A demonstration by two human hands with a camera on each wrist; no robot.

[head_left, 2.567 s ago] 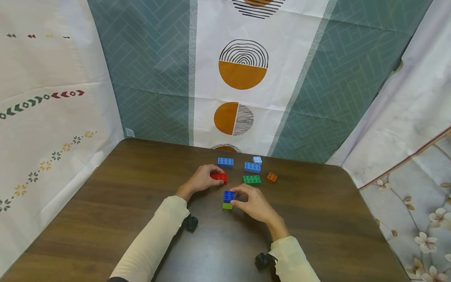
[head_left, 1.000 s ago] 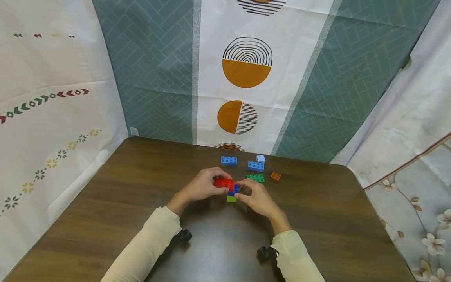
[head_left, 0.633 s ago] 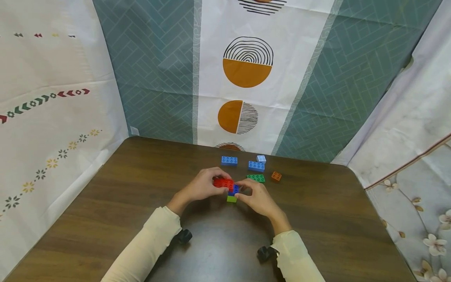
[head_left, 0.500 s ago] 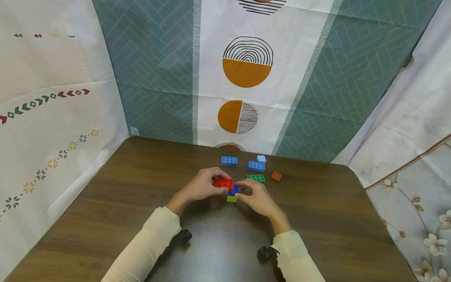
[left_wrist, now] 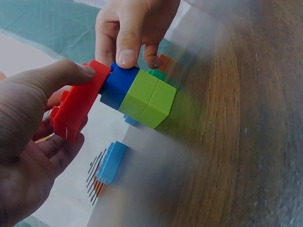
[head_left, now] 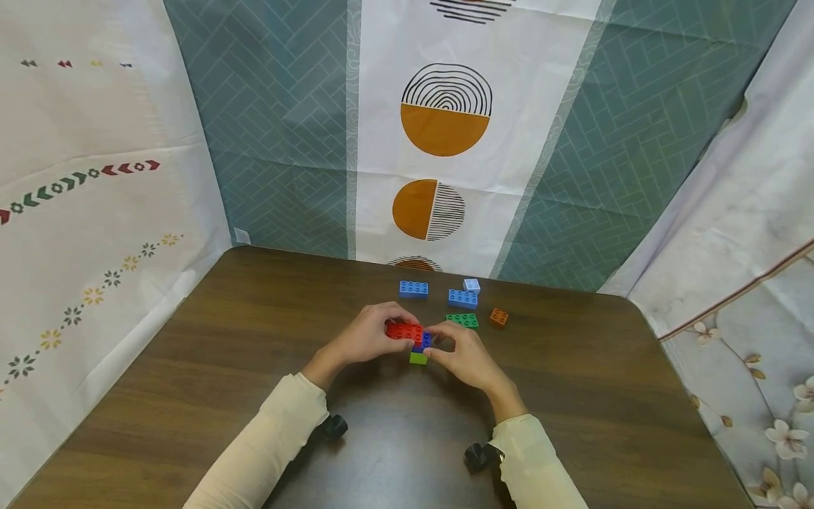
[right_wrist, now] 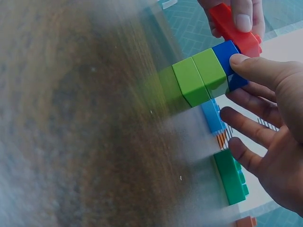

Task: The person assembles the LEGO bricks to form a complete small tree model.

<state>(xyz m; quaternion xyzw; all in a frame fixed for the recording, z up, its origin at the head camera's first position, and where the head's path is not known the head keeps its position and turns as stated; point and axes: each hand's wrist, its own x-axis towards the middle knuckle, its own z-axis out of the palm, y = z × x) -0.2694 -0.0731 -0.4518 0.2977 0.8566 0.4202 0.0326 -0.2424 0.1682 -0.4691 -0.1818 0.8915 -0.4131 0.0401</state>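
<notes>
My left hand [head_left: 372, 332] pinches a long red toy brick [head_left: 403, 331] between thumb and fingers. Part of that red brick lies over the top of a blue brick [left_wrist: 119, 87]; the rest juts out to the left. Blue studs show to the right of the red brick in the head view. Below the blue brick stand two lime green bricks [left_wrist: 147, 97], one on the other, as an upright stack on the table. From the right, my right hand [head_left: 467, 353] pinches the blue brick with thumb and index finger, its other fingers spread in the right wrist view.
Behind the hands lie two light blue bricks [head_left: 414, 289], a green brick [head_left: 462, 320], a small orange brick [head_left: 499, 316] and a small pale blue brick [head_left: 471, 285]. The brown wooden table [head_left: 191, 382] meets hanging cloth [head_left: 286, 141] at its back edge.
Since the oldest frame, my left hand has lifted the red brick and brought it right, onto the blue brick. My right hand stays at the blue brick. The last half second shows hardly any movement.
</notes>
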